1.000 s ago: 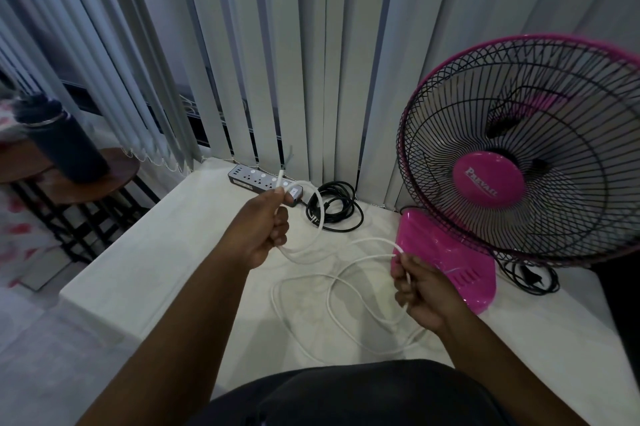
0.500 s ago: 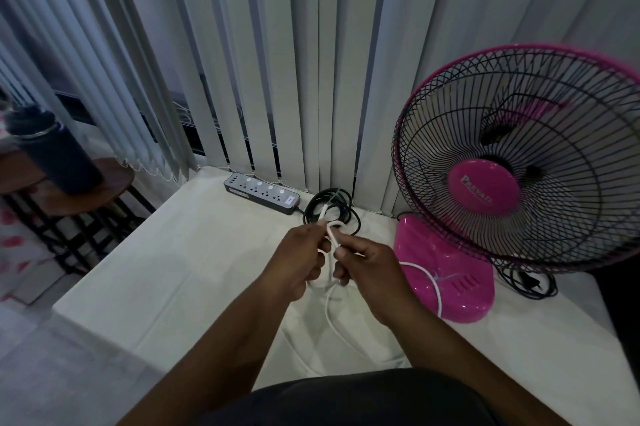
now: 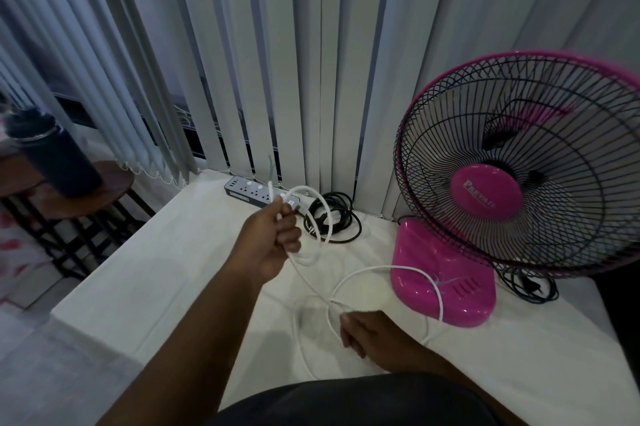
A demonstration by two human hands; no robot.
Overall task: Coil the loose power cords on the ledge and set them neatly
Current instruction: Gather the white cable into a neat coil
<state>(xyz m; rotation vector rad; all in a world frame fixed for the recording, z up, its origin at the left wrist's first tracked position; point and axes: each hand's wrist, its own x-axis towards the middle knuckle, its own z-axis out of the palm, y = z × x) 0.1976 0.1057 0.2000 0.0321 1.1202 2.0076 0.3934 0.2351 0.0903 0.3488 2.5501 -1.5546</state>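
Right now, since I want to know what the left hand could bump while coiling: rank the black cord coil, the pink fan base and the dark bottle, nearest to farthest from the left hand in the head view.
1. Black cord coil, just right of the left hand, by the blinds.
2. Pink fan base, farther right on the ledge.
3. Dark bottle, far left on the round side table.
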